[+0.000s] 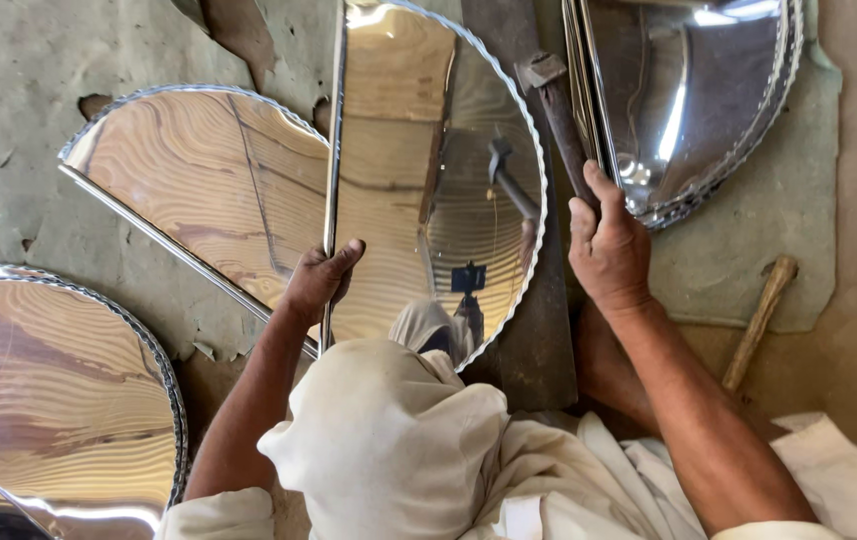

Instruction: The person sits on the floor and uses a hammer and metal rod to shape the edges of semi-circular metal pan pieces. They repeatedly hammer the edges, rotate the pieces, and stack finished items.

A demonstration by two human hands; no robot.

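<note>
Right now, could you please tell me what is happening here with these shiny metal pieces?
A person sits on the floor among polished, half-round metal sheets with scalloped edges. The left hand grips the straight edge of one mirror-bright half-round sheet, held upright in front of them. The right hand holds the rusty-headed hammer by its handle. A second half-round sheet lies behind the held one, a stack of similar sheets rests at the right, and a wooden stick lies nearby.

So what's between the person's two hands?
In the head view, the shiny half-round metal sheet fills the stretch: the left hand grips its straight edge, and the right hand, beyond its scalloped edge, holds a rusty hammer.
</note>
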